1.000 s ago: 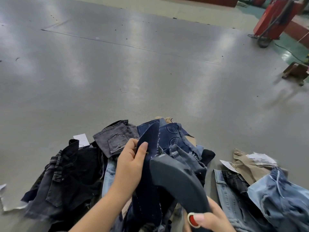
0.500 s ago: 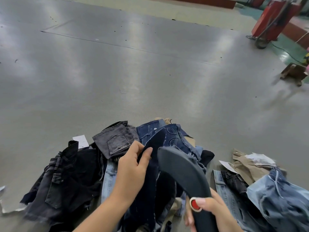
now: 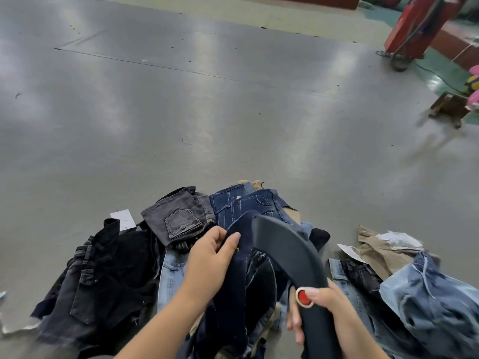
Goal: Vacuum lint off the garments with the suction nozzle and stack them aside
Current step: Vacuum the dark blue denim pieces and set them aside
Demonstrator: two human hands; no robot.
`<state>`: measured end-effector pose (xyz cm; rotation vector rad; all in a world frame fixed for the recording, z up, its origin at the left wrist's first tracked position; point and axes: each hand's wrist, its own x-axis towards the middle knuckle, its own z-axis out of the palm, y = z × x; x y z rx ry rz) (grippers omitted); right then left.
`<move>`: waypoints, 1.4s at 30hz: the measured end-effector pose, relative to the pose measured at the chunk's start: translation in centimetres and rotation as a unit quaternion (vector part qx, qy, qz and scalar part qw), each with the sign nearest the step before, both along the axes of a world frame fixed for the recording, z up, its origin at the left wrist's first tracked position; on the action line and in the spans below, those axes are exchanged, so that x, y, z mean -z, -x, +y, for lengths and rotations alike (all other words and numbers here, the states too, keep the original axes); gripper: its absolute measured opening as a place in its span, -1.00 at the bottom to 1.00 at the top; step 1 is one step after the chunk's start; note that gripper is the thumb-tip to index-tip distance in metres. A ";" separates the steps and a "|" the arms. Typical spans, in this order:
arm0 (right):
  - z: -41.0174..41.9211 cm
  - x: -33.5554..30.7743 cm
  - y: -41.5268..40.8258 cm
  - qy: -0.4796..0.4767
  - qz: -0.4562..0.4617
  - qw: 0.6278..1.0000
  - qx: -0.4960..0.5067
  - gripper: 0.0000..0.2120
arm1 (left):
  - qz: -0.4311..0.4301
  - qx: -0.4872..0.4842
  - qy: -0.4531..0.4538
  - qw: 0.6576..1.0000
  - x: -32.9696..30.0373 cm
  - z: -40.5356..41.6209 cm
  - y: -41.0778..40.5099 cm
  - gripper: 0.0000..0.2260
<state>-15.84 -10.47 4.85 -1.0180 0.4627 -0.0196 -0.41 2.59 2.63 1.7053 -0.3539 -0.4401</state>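
Grey floor (image 3: pixel 181 112); left hand (image 3: pixel 210 260) pinches dark denim (image 3: pixel 233 294), right hand (image 3: pixel 324 307) grips nozzle (image 3: pixel 287 252), base cropped.

A dark curved suction nozzle (image 3: pixel 287 255) with a red button rises over a dark navy denim garment (image 3: pixel 233 286) held upright. Beneath, a jumbled heap of jeans (image 3: pixel 178 216), grey, black and blue, lies at the near edge of the grey tabletop. Lighter denim pieces (image 3: pixel 425 294) sit just right.
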 end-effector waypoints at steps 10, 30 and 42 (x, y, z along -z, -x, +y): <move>0.9 0.5 0.6 -0.015 -0.012 1.000 -0.020 -0.40 | -0.018 -0.012 -0.015 1.000 0.6 0.1 -0.2 -0.74; 1.1 -0.1 0.4 -0.024 0.019 0.998 -0.049 -0.48 | -0.022 -0.001 0.002 1.000 0.4 0.8 -0.4 -0.76; -1.4 -1.4 0.9 0.046 0.046 0.997 0.030 -0.58 | -0.032 -0.011 0.007 0.999 0.9 0.8 -0.6 -0.78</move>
